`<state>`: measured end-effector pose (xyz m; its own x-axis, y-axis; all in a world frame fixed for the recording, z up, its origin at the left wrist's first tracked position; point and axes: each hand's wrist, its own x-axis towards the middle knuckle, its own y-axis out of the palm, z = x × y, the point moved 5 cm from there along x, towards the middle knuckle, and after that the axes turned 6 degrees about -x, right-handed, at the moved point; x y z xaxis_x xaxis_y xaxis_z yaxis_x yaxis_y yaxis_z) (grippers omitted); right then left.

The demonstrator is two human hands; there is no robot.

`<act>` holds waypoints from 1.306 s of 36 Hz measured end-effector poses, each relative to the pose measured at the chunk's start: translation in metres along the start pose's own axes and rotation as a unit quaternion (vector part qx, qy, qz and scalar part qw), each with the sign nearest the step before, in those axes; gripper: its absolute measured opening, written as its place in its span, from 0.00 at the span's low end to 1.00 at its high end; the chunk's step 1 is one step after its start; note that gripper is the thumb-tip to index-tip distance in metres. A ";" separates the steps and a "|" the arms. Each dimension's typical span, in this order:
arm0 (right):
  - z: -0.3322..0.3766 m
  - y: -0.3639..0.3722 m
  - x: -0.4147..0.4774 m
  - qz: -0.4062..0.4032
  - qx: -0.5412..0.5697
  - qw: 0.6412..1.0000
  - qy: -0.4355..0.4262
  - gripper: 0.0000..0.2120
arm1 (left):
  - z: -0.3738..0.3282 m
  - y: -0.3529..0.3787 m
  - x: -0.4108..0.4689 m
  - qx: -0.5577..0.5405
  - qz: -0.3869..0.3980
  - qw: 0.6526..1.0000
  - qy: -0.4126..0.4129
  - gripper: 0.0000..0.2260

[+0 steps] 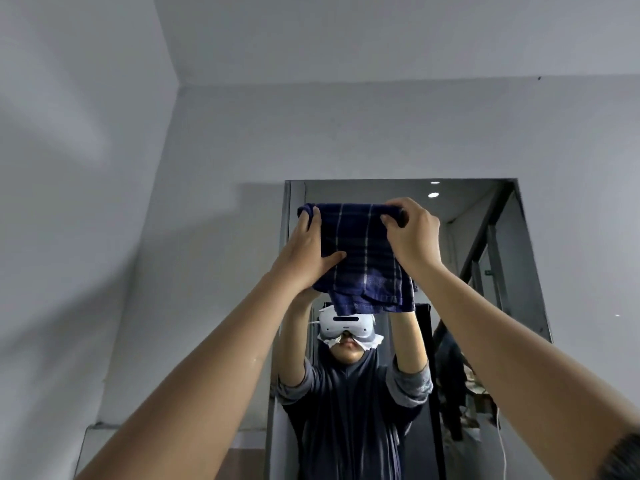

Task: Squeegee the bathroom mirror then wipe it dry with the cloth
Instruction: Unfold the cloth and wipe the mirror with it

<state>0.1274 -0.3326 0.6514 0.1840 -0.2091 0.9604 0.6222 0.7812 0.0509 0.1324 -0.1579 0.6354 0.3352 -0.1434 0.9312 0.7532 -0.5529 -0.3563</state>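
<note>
The bathroom mirror point(485, 216) hangs on the grey wall ahead, its top edge just above my raised hands. A folded dark blue cloth point(363, 261) with thin white stripes is held up near the mirror's upper left part. My left hand point(308, 254) grips the cloth's left side, thumb across its front. My right hand point(412, 230) pinches the cloth's top right corner. Whether the cloth touches the glass I cannot tell. The mirror reflects a person with both arms raised and a white headset. No squeegee is in view.
Grey walls point(104, 202) meet in a corner at the upper left. The mirror reflects ceiling lights point(433, 195) and a dark door frame point(485, 244). A ledge point(100, 427) shows at the lower left.
</note>
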 end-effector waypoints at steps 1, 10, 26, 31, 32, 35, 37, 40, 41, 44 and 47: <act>0.000 -0.001 -0.003 -0.007 0.001 1.000 -0.002 0.07 | 0.002 0.002 -0.001 0.000 -0.003 1.000 0.008 0.41; 0.020 -0.027 -0.024 -0.118 0.039 0.992 0.004 0.19 | 0.001 0.004 0.003 -0.017 0.007 1.000 -0.001 0.42; 0.034 0.042 -0.047 0.158 -0.098 0.977 -0.105 0.21 | 0.007 -0.006 0.004 0.006 0.024 1.000 0.012 0.41; 0.021 0.053 -0.047 0.197 -0.230 0.947 -0.108 0.27 | 0.017 -0.012 -0.006 -0.006 0.032 0.999 0.044 0.38; 0.022 0.055 -0.047 0.197 -0.246 0.943 -0.107 0.28 | 0.019 -0.012 -0.009 -0.016 0.027 0.998 0.056 0.38; 0.022 0.060 -0.047 0.197 -0.279 0.935 -0.099 0.32 | 0.027 -0.006 -0.026 -0.036 0.002 0.995 0.090 0.35; 0.022 0.063 -0.046 0.188 -0.292 0.933 -0.093 0.34 | 0.037 0.004 -0.045 -0.033 -0.010 0.995 0.090 0.33; 0.022 0.069 -0.044 0.161 -0.305 0.935 -0.086 0.37 | 0.055 0.022 -0.077 0.008 -0.007 0.998 0.067 0.31; 0.023 0.071 -0.044 0.149 -0.307 0.936 -0.082 0.38 | 0.059 0.028 -0.087 0.022 -0.007 0.998 0.062 0.31; 0.026 0.078 -0.042 0.108 -0.306 0.944 -0.063 0.42 | 0.062 0.041 -0.110 0.042 -0.019 0.997 0.065 0.31; 0.031 0.087 -0.036 0.074 -0.294 0.952 -0.046 0.44 | 0.062 0.053 -0.123 0.050 -0.026 0.997 0.061 0.32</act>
<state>0.1515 -0.2388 0.6295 0.2529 -0.0491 0.9662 0.9175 0.3291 -0.2235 0.1666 -0.1188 0.4972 0.2277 -0.2189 0.9488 0.8223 -0.4786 -0.3078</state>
